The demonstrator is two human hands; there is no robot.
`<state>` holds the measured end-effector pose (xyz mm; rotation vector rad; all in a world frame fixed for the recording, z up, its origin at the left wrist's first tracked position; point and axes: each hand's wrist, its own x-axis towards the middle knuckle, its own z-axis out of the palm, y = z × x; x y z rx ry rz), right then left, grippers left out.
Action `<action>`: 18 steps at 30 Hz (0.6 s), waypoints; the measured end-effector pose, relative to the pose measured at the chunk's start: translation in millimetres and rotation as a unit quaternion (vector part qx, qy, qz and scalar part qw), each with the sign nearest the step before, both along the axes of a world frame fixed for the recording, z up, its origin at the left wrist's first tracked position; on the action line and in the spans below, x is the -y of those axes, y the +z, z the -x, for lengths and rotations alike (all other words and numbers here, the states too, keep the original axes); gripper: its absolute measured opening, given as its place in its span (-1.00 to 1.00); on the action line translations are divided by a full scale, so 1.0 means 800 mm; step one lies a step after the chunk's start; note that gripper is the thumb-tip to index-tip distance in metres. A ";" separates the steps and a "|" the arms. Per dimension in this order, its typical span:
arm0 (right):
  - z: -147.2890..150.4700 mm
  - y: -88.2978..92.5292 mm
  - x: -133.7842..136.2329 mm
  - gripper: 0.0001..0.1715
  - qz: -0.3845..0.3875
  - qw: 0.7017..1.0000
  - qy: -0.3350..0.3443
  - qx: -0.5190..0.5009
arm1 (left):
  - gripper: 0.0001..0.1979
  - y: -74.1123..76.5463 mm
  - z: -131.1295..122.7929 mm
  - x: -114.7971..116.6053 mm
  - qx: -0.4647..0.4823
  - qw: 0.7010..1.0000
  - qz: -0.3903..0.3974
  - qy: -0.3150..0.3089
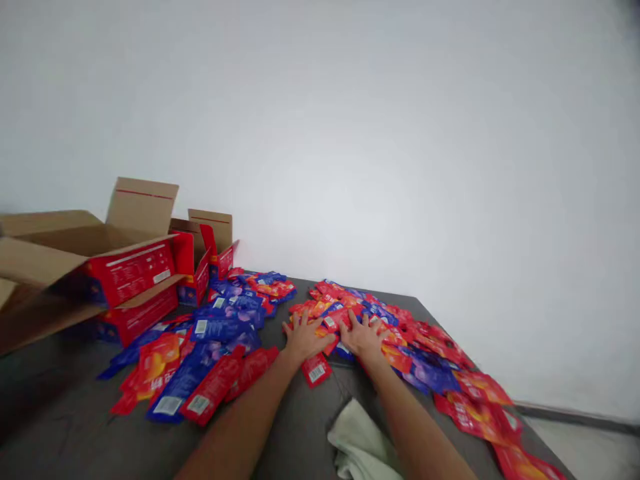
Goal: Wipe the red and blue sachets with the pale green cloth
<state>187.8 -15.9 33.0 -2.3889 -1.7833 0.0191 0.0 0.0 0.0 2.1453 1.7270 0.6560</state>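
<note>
"Cartons stand at the left: what do they contain?"

"The large carton [135, 272], red outside and brown within, has its flaps spread wide; its floor is hidden, so its contents cannot be told. Directly beneath its red side shows a lower box [147, 317]. Farther off are a middle carton [203, 277] and a far carton [227, 260], both with raised flaps and interiors too concealed to read."

"And the packets?"

"Outside the cartons, on the dark table [300, 440]. A left spread [223, 327] of red and blue packets lies just beside the boxes; a right heap [400, 333], similarly coloured, runs from far centre to the near right edge."

"How are the hands disposed?"

"Left hand [303, 339] and right hand [363, 340] lie palm down, fingers fanned, on the near left part of the right heap. Whether either has hold of a packet cannot be told. A single red packet [316, 370], barcode upward, lies just nearer than the left hand; a pale cloth [363, 437] lies between the forearms."
</note>
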 end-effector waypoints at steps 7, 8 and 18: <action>0.003 0.003 0.021 -0.16 0.025 0.999 0.028 -0.007 | -0.22 0.004 0.008 0.031 -0.001 1.000 0.006 -0.026; 0.005 0.003 0.028 -0.17 0.026 0.999 0.030 -0.007 | -0.22 0.005 0.009 0.039 -0.002 1.000 0.002 -0.026; 0.023 0.003 0.119 -0.19 0.025 0.998 0.055 -0.016 | -0.16 0.010 0.028 0.139 -0.028 0.998 -0.022 -0.044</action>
